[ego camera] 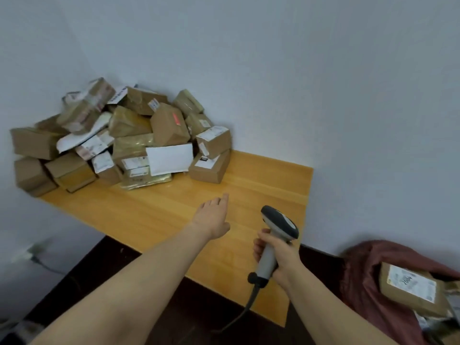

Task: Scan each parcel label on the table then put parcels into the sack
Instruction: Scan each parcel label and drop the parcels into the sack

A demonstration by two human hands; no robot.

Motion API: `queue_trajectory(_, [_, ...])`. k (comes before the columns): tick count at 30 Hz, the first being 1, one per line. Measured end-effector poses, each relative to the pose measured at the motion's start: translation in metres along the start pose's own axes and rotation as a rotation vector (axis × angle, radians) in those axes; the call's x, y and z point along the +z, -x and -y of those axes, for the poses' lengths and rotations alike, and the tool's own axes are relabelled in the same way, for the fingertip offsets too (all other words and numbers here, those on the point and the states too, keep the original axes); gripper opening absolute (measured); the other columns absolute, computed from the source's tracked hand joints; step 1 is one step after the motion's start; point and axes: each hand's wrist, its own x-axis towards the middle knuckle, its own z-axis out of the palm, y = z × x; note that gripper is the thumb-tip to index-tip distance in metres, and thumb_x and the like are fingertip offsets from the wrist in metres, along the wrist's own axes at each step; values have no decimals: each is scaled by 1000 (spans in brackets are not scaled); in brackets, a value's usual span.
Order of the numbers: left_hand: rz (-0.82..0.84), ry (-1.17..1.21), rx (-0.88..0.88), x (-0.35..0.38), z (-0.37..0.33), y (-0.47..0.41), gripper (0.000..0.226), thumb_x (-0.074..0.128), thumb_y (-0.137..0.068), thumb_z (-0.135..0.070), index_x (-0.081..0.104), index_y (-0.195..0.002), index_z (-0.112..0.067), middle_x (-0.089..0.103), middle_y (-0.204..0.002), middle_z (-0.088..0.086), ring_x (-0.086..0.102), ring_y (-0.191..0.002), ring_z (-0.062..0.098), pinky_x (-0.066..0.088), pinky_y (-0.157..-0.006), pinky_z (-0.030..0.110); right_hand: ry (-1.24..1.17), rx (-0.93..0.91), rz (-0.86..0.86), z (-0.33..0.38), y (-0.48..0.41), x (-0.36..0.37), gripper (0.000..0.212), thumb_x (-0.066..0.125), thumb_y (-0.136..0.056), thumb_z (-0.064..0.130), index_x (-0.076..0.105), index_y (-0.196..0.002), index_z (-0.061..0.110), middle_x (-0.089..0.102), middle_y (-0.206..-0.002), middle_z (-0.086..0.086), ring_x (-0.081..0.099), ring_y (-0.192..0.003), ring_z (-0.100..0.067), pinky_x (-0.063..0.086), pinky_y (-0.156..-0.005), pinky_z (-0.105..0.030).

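One table (261, 175), wooden, runs from ten o'clock to five o'clock. One pile (139, 135) of parcels sits at its far end, at ten o'clock, against the wall. It holds close to twenty, overlapping too much for an exact count. Most are brown boxes. One flat white mailer (169, 158) leans at the front. Many carry white labels, but the print is too blurred to read. One box shows a red sticker (176, 119), also unreadable.

Two hands show at six o'clock. The left hand (211, 217) is stretched over bare table toward the pile, palm down, fingers straight and slightly apart, holding nothing. Whether it touches the wood I cannot tell. The right hand (276, 255), just at its four o'clock, has its fingers clamped round the handle of one scanner (278, 225), whose dark head points to eleven o'clock. One cable (251, 302) hangs from the handle's base.

One dark red sack (366, 282) lies at four o'clock, off the table's near end. One parcel (410, 287) lies in its mouth, its white label (412, 283) facing up with black marks, none legible. More packets lie under it, too hidden to count.
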Motion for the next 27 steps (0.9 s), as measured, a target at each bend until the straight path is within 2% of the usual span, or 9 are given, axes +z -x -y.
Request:
queue_trajectory(6, [-57, 200, -125, -21, 133, -7, 82, 53, -95, -32, 0, -153, -12, 29, -151, 12, 33, -135, 29, 37, -105, 37, 71, -30, 11, -9, -41, 132, 6, 67, -86, 1, 62, -83, 4, 65, -64, -12, 60, -56, -22, 50, -59, -33])
queue_trajectory(10, [-82, 242, -109, -40, 179, -30, 72, 52, -95, -30, 13, -152, -11, 33, -147, 12, 40, -129, 28, 42, -102, 38, 51, -69, -6, -3, -65, 186, 7, 67, -86, 1, 62, -82, 5, 65, -67, -12, 60, -61, -22, 50, -62, -34])
queue_trajectory(13, [-127, 252, -76, -53, 188, -61, 69, 54, -94, -31, 19, -151, -13, 36, -145, 10, 42, -128, 27, 44, -98, 37, 22, -99, -34, 10, -85, 202, 7, 69, -85, 4, 62, -86, 5, 65, -70, -12, 61, -61, -21, 51, -61, -33])
queue_trajectory(17, [-162, 316, -67, -72, 185, -113, 63, 54, -95, -32, 27, -148, -11, 37, -145, 12, 38, -131, 28, 38, -102, 37, -29, -73, -55, 30, -118, 214, 7, 71, -83, 6, 64, -86, 7, 67, -66, -8, 62, -61, -19, 52, -62, -33])
queue_trajectory(23, [-161, 402, -151, -98, 169, -205, 65, 62, -88, -42, 38, -137, -5, 41, -138, 16, 43, -126, 30, 40, -99, 38, -110, -7, -15, 64, -176, 217, 11, 74, -80, 9, 66, -88, 6, 67, -69, -7, 61, -62, -18, 51, -62, -32])
queue_trajectory(25, [-175, 460, -193, -102, 161, -239, 81, 67, -84, -44, 29, -143, -4, 34, -144, 18, 36, -132, 32, 37, -105, 41, -150, 1, -16, 74, -194, 213, 10, 74, -79, 7, 67, -85, 6, 67, -69, -8, 61, -62, -19, 51, -62, -33])
queue_trajectory(27, [-182, 483, -218, -105, 152, -267, 102, 69, -82, -45, 8, -151, -2, 20, -153, 20, 23, -140, 34, 28, -111, 42, -175, -4, -16, 82, -209, 207, 9, 74, -78, 6, 67, -85, 6, 67, -68, -9, 62, -59, -19, 51, -61, -33])
